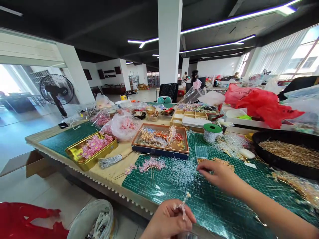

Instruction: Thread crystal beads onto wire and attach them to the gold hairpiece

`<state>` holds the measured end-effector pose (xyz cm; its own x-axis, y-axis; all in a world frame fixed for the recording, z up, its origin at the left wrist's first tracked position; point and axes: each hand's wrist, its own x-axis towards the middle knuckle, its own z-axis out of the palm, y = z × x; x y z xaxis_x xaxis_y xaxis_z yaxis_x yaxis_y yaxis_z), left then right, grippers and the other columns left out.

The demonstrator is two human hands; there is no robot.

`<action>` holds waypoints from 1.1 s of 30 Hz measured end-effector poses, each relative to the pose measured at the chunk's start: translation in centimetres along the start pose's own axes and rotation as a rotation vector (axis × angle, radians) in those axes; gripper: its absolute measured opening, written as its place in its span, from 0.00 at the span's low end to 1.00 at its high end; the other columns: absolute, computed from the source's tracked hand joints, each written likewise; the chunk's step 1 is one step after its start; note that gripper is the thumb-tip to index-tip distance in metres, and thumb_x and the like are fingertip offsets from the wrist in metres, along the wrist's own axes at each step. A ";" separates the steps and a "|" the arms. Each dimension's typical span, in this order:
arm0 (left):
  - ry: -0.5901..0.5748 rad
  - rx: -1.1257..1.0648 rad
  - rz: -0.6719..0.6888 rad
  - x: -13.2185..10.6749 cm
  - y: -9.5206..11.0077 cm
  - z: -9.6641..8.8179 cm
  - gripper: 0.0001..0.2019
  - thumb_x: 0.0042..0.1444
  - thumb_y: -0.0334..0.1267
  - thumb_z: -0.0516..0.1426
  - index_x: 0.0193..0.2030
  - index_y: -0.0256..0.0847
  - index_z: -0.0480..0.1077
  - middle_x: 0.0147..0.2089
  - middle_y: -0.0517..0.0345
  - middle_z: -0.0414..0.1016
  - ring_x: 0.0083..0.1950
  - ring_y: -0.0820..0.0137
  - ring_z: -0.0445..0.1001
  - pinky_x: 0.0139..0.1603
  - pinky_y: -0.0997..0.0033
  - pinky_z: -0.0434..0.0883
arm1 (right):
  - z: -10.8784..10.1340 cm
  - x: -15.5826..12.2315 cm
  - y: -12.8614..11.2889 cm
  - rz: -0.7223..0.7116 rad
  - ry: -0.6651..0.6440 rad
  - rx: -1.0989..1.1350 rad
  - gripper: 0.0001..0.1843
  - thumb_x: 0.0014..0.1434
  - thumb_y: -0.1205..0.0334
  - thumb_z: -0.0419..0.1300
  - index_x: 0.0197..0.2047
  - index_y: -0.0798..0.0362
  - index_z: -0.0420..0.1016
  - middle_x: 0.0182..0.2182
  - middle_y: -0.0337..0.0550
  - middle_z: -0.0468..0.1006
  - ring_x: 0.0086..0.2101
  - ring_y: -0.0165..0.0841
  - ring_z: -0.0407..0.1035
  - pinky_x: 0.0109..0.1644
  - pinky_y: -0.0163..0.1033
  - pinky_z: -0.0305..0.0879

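While the left hand (165, 219) pinches 1 beaded wire sprig (183, 205), the right hand (219, 176) lies open, fingertips on the green cutting mat (159, 189) beside loose clear beads (184, 172).

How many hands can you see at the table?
2: the left hand at the near edge, pinching a small beaded piece, and the right hand on the green cutting mat. Others may be hidden.

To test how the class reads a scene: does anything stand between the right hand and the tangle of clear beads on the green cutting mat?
Nothing visible does. The right hand has its fingertips at the edge of the tangle of clear beads, on the green cutting mat.
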<state>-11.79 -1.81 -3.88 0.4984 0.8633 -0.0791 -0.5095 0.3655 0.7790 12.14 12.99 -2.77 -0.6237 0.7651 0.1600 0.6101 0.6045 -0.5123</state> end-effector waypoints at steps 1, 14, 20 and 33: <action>-0.004 0.003 -0.003 0.0 0.0 0.2 0.15 0.45 0.45 0.72 0.32 0.37 0.76 0.16 0.71 0.57 0.15 0.84 0.45 0.18 0.75 0.40 | -0.4 0.2 0.4 0.052 0.035 0.086 0.12 0.69 0.56 0.59 0.49 0.54 0.75 0.46 0.45 0.78 0.41 0.35 0.75 0.46 0.46 0.74; 0.189 -0.284 0.023 0.7 1.2 2.7 0.15 0.50 0.46 0.68 0.28 0.36 0.75 0.16 0.70 0.52 0.20 0.82 0.42 0.20 0.81 0.44 | -5.5 0.6 1.0 0.396 0.470 0.913 0.17 0.68 0.56 0.61 0.56 0.54 0.72 0.52 0.48 0.75 0.45 0.39 0.74 0.47 0.49 0.74; 0.210 -0.145 0.098 1.9 1.6 2.9 0.13 0.51 0.45 0.67 0.32 0.36 0.76 0.19 0.66 0.60 0.20 0.82 0.44 0.20 0.81 0.44 | -7.5 0.4 0.5 0.384 0.545 0.909 0.16 0.68 0.56 0.60 0.56 0.53 0.72 0.52 0.48 0.75 0.46 0.39 0.74 0.48 0.49 0.74; 0.336 -0.089 0.168 2.6 1.3 2.0 0.12 0.54 0.43 0.65 0.35 0.34 0.76 0.21 0.67 0.58 0.21 0.82 0.45 0.20 0.82 0.45 | -6.3 1.1 -1.9 0.317 0.371 0.412 0.11 0.68 0.57 0.60 0.51 0.53 0.75 0.48 0.46 0.77 0.42 0.36 0.74 0.46 0.46 0.74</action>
<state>-9.73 0.24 -1.77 0.1527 0.9742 -0.1659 -0.6303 0.2253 0.7429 13.40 14.07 3.71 -0.1881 0.9633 0.1915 0.4534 0.2581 -0.8531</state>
